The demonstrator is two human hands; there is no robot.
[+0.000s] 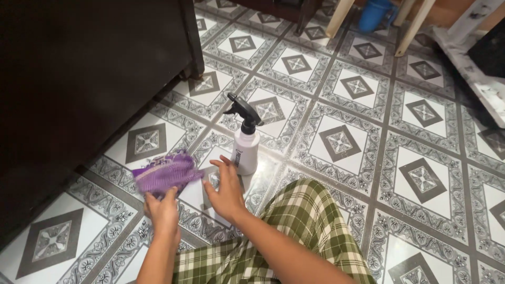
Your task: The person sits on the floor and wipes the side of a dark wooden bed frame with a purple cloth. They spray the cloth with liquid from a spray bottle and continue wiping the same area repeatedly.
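Observation:
My left hand (162, 209) grips a purple cloth (166, 173) and holds it just above the patterned tile floor (368, 137). My right hand (226, 189) hovers with fingers spread, holding nothing, a short way in front of a white spray bottle (245, 150) with a black trigger head. The bottle stands upright on the floor. The fingertips are close to the bottle's base but I cannot tell if they touch it. My knee in green checked trousers (305, 221) is bent below the right arm.
A dark wooden cabinet (79, 79) fills the left side, its foot by the tiles. Pale wooden furniture legs (415, 26) and a blue container (373, 13) stand at the top. A white marbled board (484, 79) lies at the right edge.

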